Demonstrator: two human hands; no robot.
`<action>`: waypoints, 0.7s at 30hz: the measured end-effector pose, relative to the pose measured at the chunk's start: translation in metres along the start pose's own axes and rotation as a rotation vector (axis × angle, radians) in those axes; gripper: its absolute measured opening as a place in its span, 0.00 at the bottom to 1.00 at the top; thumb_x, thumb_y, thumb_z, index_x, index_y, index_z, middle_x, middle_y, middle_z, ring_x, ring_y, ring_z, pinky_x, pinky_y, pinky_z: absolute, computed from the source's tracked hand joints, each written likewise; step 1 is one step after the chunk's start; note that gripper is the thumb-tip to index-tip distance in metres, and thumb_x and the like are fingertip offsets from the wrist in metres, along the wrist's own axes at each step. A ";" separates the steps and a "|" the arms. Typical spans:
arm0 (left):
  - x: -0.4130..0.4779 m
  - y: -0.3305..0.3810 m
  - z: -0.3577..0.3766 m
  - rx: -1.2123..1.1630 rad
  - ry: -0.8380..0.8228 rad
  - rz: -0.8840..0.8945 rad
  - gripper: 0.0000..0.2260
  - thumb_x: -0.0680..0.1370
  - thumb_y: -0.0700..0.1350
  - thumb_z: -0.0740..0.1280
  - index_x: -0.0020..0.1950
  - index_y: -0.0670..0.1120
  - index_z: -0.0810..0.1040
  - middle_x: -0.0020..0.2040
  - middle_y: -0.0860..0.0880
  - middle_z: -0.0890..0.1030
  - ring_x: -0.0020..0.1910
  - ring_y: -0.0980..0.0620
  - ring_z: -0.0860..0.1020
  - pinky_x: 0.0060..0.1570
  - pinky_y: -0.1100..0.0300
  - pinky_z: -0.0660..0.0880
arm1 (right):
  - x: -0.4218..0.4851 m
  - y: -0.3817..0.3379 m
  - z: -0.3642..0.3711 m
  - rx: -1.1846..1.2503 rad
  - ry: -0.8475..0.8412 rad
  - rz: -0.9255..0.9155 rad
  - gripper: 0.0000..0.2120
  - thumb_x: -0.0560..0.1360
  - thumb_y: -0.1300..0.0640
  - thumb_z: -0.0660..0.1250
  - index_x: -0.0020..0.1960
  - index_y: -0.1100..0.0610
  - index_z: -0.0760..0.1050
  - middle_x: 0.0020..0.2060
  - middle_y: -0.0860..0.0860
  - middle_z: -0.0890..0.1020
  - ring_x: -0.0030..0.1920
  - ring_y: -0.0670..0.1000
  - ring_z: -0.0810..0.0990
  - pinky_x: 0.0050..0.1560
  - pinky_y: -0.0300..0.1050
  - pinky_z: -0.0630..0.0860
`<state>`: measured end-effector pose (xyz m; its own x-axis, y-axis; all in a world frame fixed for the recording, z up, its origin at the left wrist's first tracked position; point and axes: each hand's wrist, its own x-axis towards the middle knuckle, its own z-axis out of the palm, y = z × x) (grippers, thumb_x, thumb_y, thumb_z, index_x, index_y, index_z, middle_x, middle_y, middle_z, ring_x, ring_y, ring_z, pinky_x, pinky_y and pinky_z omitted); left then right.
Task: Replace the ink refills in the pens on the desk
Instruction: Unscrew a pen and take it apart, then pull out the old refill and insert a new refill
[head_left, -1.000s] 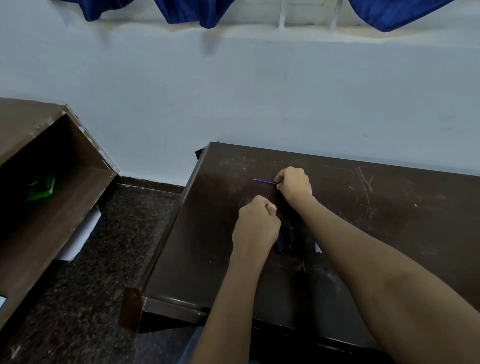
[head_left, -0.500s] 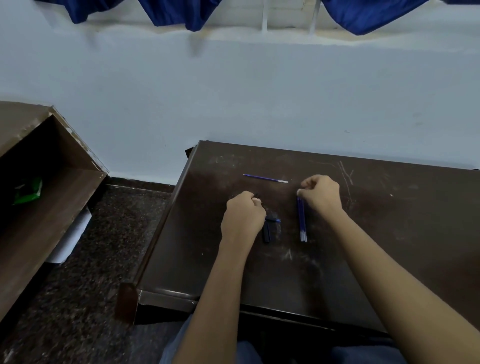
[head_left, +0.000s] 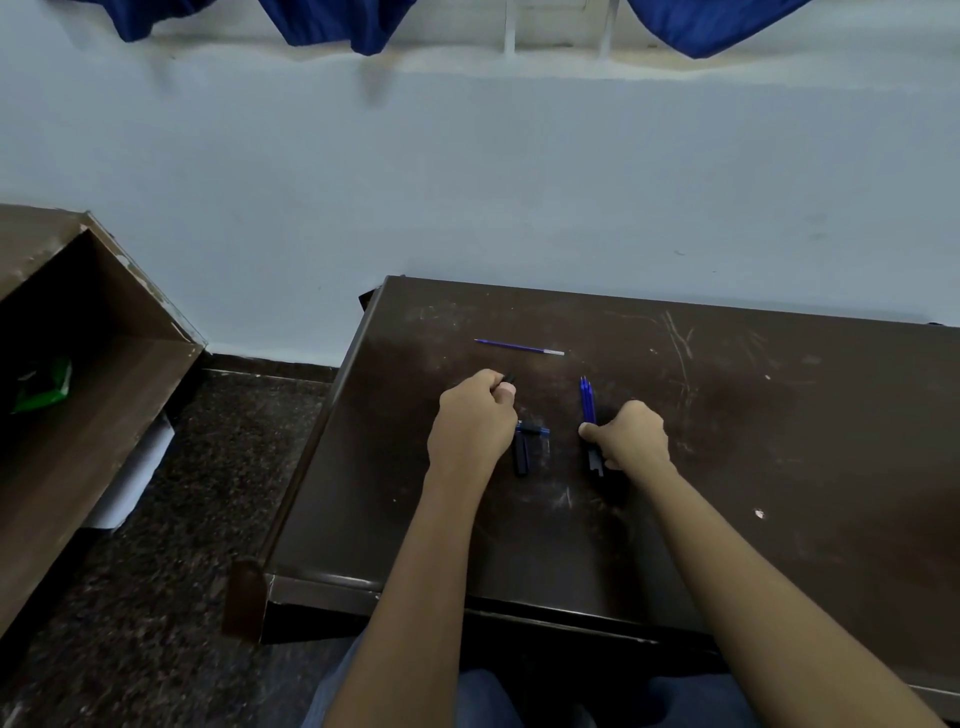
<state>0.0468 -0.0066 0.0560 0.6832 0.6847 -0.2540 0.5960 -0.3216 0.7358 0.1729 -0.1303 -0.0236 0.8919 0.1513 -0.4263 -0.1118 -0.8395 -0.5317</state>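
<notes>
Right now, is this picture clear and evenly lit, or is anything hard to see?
Head view: soft, dim light, no hard shadows; a dull sheen on the desk; the loose refill is crisp, but the dark pen parts by the left hand blend into the dark top.

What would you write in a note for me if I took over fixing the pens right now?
Left hand: grips a small dark pen part; only its tip shows.
Right hand: grips a bundle of blue refills, pointing away from you.
On the desk: one loose refill lies at the far side; dark pen pieces lie between the hands, beside the left one.
Done: at least one pen looks taken apart.
Left: probably slide a refill into a barrel, close it, then do the other pens. I cannot tell which refills are new.
</notes>
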 end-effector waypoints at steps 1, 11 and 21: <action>0.000 0.000 0.000 0.004 -0.002 -0.001 0.12 0.80 0.47 0.58 0.60 0.47 0.77 0.54 0.47 0.81 0.49 0.51 0.81 0.47 0.58 0.75 | 0.000 0.000 -0.002 0.020 -0.015 0.027 0.17 0.69 0.50 0.75 0.40 0.59 0.69 0.39 0.57 0.80 0.36 0.58 0.83 0.42 0.55 0.83; -0.003 0.002 -0.004 -0.083 -0.059 -0.034 0.11 0.81 0.43 0.58 0.50 0.46 0.80 0.52 0.45 0.81 0.48 0.53 0.78 0.47 0.61 0.72 | -0.008 -0.026 -0.027 0.508 -0.137 -0.003 0.13 0.73 0.53 0.70 0.37 0.61 0.73 0.31 0.56 0.75 0.29 0.52 0.73 0.32 0.43 0.74; 0.001 0.000 -0.003 -0.199 -0.136 0.025 0.14 0.82 0.46 0.54 0.46 0.49 0.79 0.49 0.46 0.82 0.47 0.54 0.77 0.54 0.55 0.73 | -0.053 -0.069 -0.033 0.996 -0.130 -0.410 0.06 0.80 0.62 0.61 0.50 0.64 0.74 0.36 0.54 0.80 0.31 0.44 0.80 0.37 0.36 0.79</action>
<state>0.0461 -0.0036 0.0579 0.7553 0.5793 -0.3066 0.4925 -0.1929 0.8487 0.1477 -0.0981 0.0601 0.8958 0.4267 -0.1242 -0.1740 0.0796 -0.9815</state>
